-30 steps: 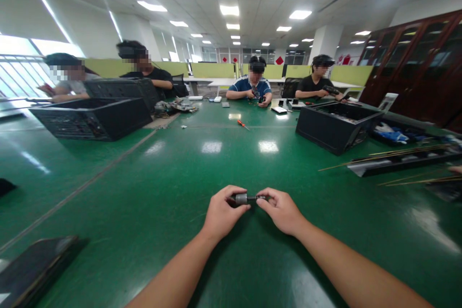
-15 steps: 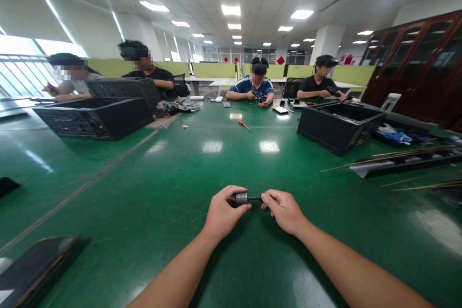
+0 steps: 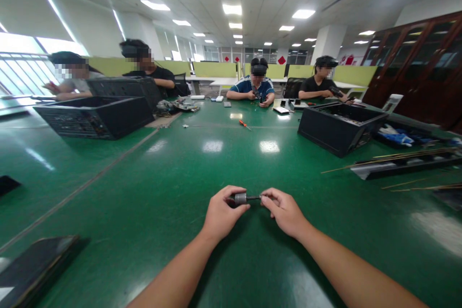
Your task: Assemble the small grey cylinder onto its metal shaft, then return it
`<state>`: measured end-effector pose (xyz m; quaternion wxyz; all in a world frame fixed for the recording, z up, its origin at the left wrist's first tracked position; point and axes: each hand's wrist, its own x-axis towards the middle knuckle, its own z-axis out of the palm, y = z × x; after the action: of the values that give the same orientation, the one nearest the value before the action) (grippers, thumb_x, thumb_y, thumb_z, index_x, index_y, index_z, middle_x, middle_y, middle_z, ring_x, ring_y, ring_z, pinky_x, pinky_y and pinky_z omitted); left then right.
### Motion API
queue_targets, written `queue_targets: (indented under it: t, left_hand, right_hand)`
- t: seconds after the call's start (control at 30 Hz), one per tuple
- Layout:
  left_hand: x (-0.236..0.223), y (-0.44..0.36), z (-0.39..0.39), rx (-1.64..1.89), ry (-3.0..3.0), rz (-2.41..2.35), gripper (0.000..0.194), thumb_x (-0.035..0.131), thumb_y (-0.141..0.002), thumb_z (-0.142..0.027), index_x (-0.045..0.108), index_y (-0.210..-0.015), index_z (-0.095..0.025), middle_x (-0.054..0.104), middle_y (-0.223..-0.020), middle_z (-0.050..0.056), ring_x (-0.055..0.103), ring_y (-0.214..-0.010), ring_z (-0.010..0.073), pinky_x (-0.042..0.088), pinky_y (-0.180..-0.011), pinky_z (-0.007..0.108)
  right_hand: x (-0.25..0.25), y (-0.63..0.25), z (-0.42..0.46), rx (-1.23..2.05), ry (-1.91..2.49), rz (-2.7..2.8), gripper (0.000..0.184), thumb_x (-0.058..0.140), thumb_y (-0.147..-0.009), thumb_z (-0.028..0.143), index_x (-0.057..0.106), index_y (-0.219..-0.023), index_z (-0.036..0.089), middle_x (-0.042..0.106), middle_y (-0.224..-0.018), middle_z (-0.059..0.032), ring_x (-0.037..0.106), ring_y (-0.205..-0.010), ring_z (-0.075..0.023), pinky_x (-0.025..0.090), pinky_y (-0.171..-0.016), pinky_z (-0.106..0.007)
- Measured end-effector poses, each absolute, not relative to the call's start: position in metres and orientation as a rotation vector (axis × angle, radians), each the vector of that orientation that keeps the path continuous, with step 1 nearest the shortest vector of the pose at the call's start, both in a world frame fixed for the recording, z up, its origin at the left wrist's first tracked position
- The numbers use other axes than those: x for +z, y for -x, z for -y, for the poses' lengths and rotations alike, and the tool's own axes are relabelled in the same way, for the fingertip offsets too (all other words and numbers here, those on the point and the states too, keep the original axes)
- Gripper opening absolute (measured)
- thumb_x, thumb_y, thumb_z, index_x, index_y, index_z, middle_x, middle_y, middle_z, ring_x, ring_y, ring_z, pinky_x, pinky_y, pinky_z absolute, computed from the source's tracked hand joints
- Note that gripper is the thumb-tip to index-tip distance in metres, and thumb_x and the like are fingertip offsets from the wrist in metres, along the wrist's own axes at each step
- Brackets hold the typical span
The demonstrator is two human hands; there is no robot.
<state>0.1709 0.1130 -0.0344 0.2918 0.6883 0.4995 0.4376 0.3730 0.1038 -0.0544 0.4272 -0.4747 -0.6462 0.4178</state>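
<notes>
Low over the green table (image 3: 173, 173), both hands hold one small metal cylinder with a thin dark shaft (image 3: 240, 198). My left hand (image 3: 221, 212) is closed round the thick grey cylinder, thumb below and fingers above; its left end is partly hidden in the palm. The narrow shaft points right, and my right hand (image 3: 283, 209) pinches its far end between thumb and fingers. The exact kind of this part is too small to tell. Farther up the table lies an orange screwdriver (image 3: 244, 124), apart from both hands.
Black computer cases stand at the left (image 3: 97, 118) and right (image 3: 335, 127). Thin brass-coloured rods (image 3: 397, 155) lie on a metal channel at the right. A dark flat panel (image 3: 39, 267) rests near left. Several people sit across the table, one in a blue shirt (image 3: 269, 87).
Both hands keep their hold on the metal part, which has barely moved. The right fingers have shifted slightly at the shaft's end. The whole view has moved by a few pixels.
</notes>
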Motion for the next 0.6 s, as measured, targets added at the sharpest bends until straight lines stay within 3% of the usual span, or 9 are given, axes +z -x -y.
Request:
queue_targets:
  t: [0.3,0.6]
  left_hand:
    - [-0.0333,-0.1704,-0.1134,1.189,-1.829,-1.331,0.028,0.076,-0.065,-0.02,0.071,-0.093,-0.021,0.07,-0.092,0.003,0.066,-0.086,0.0195,0.052,-0.073,0.03]
    - [-0.033,-0.1702,-0.1111,1.196,-1.838,-1.338,0.029,0.075,-0.066,-0.024,0.071,-0.095,-0.02,0.07,-0.094,0.005,0.066,-0.086,0.0209,0.053,-0.074,0.032]
  right_hand:
    - [-0.0568,-0.3726,-0.1041,1.101,1.137,1.543,0.023,0.055,-0.087,0.031,0.061,-0.105,0.017,0.065,-0.091,-0.0041,0.056,-0.065,-0.0117,0.042,-0.053,-0.022]
    - [-0.0572,-0.3722,-0.1039,1.114,1.126,1.515,0.028,0.055,-0.088,0.038,0.061,-0.106,0.018,0.067,-0.089,-0.0059,0.06,-0.07,-0.0154,0.043,-0.051,-0.022]
